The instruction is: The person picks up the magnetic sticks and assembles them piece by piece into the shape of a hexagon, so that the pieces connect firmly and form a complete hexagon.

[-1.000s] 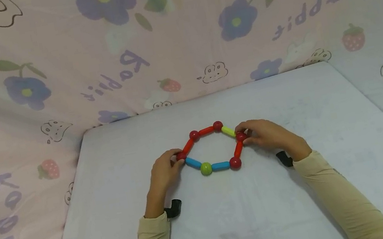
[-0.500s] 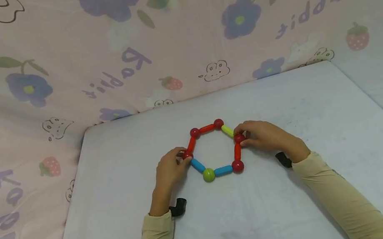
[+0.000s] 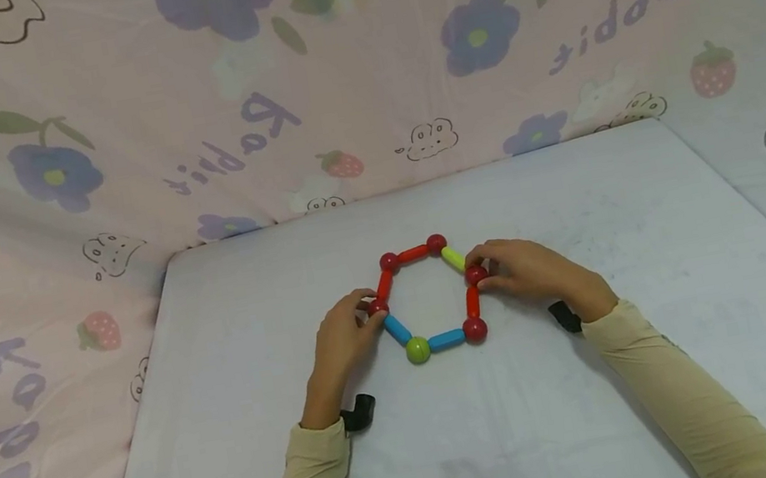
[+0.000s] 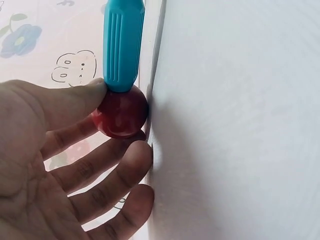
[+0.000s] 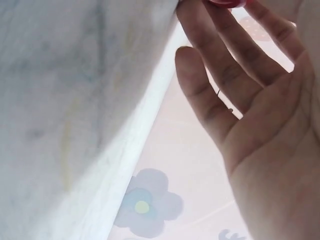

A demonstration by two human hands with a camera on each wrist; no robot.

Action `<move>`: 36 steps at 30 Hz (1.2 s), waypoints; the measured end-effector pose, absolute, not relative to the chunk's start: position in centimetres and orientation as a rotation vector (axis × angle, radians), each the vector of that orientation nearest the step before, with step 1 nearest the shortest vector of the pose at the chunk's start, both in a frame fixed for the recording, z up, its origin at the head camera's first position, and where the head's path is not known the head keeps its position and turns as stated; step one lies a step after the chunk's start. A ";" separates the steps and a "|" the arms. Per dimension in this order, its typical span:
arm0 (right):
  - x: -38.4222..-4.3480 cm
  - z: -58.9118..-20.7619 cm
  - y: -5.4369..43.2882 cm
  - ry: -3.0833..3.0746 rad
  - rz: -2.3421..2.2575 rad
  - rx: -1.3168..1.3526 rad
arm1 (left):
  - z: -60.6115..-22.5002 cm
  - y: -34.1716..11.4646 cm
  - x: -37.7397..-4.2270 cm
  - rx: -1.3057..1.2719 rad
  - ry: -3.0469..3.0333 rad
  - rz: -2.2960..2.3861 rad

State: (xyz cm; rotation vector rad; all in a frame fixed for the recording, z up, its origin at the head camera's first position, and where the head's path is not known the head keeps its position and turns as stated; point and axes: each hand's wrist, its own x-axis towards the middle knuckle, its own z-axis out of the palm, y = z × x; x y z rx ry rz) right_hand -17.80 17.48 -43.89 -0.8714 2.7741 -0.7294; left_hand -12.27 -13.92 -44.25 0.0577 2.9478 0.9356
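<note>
On the white table lies a six-sided ring of toy building rods joined by balls, most of them red. My left hand [image 3: 344, 334] pinches the ring's left red ball [image 4: 120, 112] between thumb and fingers. From that ball a blue rod [image 3: 397, 329] runs to the lime-green ball [image 3: 418, 350] at the near side. My right hand [image 3: 528, 269] grips the right red ball [image 3: 476, 276], where a yellow rod [image 3: 454, 258] meets a red rod [image 3: 473, 302]. In the right wrist view that ball barely shows at the top edge, past my fingers [image 5: 220, 65].
The white tabletop [image 3: 596, 423] stretches around the ring on every side. Behind it hangs a pink printed cloth [image 3: 354, 66] with flowers and rabbits. A black wrist device [image 3: 359, 412] juts out beside my left wrist.
The left ball has moved right with my left hand, and the right ball slightly left. The ring has grown narrower and deeper, a more even hexagon. Both hands keep their hold.
</note>
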 end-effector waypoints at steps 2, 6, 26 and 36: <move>-17.9 -43.9 17.4 2.753 -0.717 -0.912 | -44.3 -14.0 -12.3 0.060 2.947 0.935; -17.9 -44.0 17.2 2.695 -0.681 -0.998 | -44.4 -14.0 -12.4 0.063 2.942 0.930; -17.8 -43.8 17.6 2.712 -0.744 -1.065 | -44.4 -14.1 -12.7 0.061 2.928 0.943; -17.8 -43.8 17.7 2.730 -0.766 -1.016 | -44.3 -14.7 -12.7 0.058 2.896 0.966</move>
